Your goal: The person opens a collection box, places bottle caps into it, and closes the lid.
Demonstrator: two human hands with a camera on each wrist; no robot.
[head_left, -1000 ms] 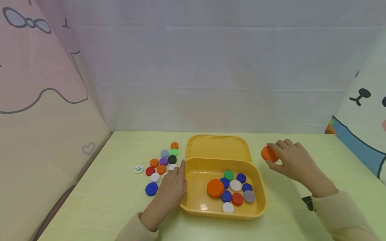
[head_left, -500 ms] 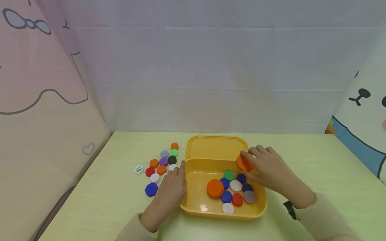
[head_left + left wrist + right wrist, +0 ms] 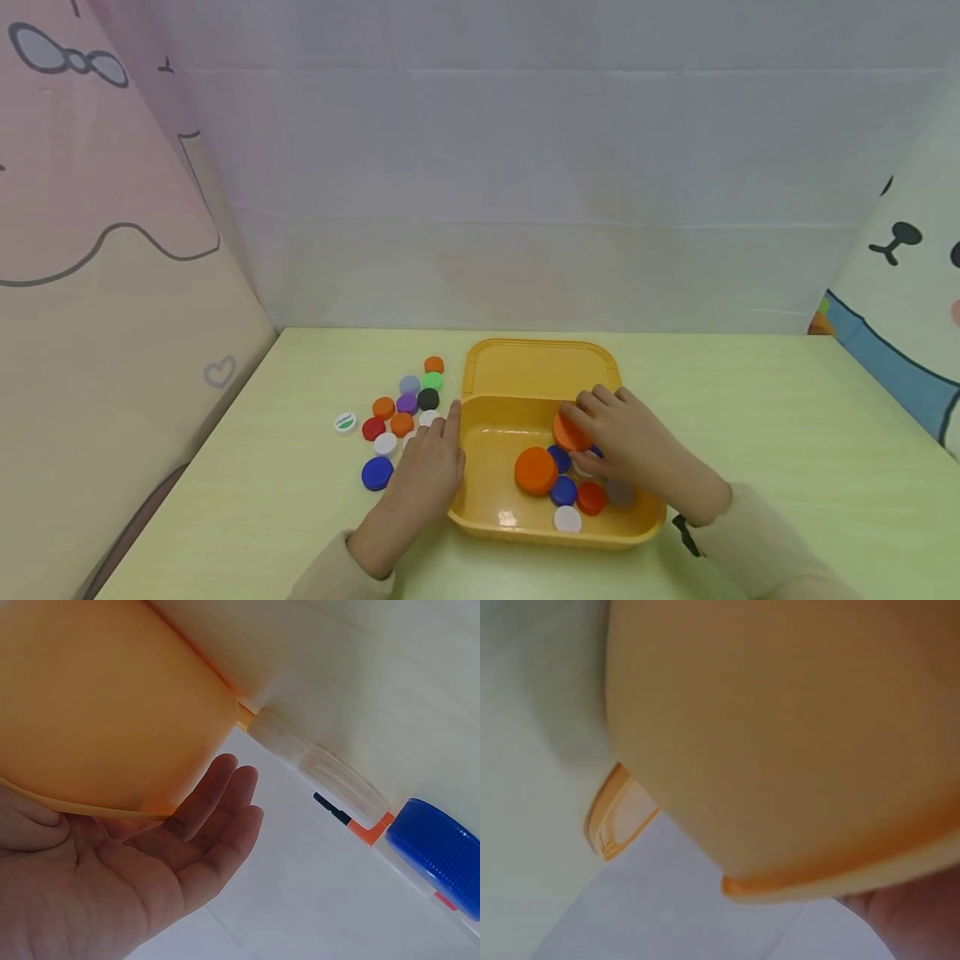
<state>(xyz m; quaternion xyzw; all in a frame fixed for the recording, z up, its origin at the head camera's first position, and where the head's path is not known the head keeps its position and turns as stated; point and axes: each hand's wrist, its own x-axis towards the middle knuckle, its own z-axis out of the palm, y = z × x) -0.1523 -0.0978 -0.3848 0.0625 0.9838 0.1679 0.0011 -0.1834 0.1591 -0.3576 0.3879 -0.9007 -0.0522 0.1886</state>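
Observation:
My right hand [image 3: 622, 442] pinches a large orange bottle cap [image 3: 572, 432] between thumb and fingers, over the far right of the yellow plastic box [image 3: 491, 525]. Inside the box lie another large orange cap [image 3: 536, 471] and several smaller ones, among them a red cap [image 3: 591, 498] and a white cap [image 3: 567, 519]; some are hidden under the right hand. My left hand [image 3: 427, 471] rests at the box's left rim, index finger straight along it. In the left wrist view its other fingers [image 3: 225, 817] hang loosely outside the wall. The right wrist view mostly shows the box wall [image 3: 780, 735].
Behind the box lies its yellow lid [image 3: 540, 367]. Several caps are spread on the table [image 3: 765, 400] left of the box, including a blue cap [image 3: 377, 473], a black cap [image 3: 428, 400] and a printed white cap [image 3: 346, 422]. A pale curtain [image 3: 525, 183] hangs behind.
My right hand has moved left from beside the box to over its inside, bringing the large orange cap along. The left hand stays at the rim.

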